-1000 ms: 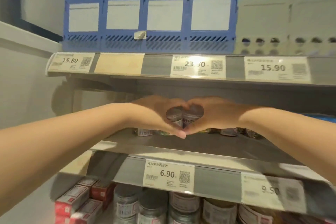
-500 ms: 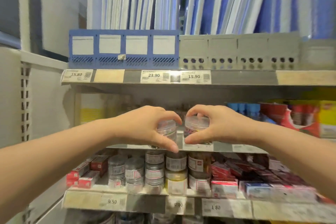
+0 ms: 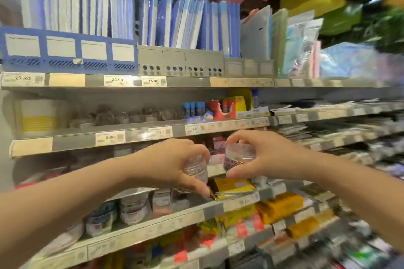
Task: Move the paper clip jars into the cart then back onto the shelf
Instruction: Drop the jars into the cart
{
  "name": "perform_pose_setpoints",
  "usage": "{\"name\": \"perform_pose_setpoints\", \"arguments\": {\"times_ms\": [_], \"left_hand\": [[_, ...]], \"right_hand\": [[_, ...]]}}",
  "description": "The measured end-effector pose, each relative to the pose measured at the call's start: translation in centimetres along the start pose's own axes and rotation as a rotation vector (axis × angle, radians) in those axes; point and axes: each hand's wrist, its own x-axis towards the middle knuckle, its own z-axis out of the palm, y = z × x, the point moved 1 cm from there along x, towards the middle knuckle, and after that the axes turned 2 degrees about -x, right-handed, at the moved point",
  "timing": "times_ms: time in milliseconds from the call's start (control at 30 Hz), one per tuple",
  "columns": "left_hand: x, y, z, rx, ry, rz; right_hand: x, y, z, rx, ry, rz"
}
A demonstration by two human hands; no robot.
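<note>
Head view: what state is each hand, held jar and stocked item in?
left hand: grips left jar.
right hand: grips right jar.
left jar: held in the air, clips inside.
right jar: held in the air, clips inside.
shelf jars: standing on lower shelf.
folders: standing upright.

- A blue file rack [image 3: 67, 50] stood on the top shelf [image 3: 188, 82].
- Right of the rack sat grey dividers [image 3: 181, 61].
- Below the rack ran price labels [image 3: 117, 81].

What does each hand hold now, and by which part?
The left hand holds one paper clip jar, the right hand a second jar; each has fingers over the top and thumb under the bottom.
</note>
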Motion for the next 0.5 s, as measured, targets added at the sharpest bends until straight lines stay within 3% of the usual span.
{"name": "perform_pose_setpoints", "arguments": {"times_ms": [167, 500], "left_hand": [[-0.3, 9.1, 2.6, 0.001, -0.087, 0.170], [2.6, 29.5, 4.7, -0.110, -0.047, 0.501]], "right_hand": [[-11.4, 0.8, -2.5, -0.026, -0.026, 0.128], [-32.9, 4.4, -10.6, -0.122, 0.006, 0.326]]}}
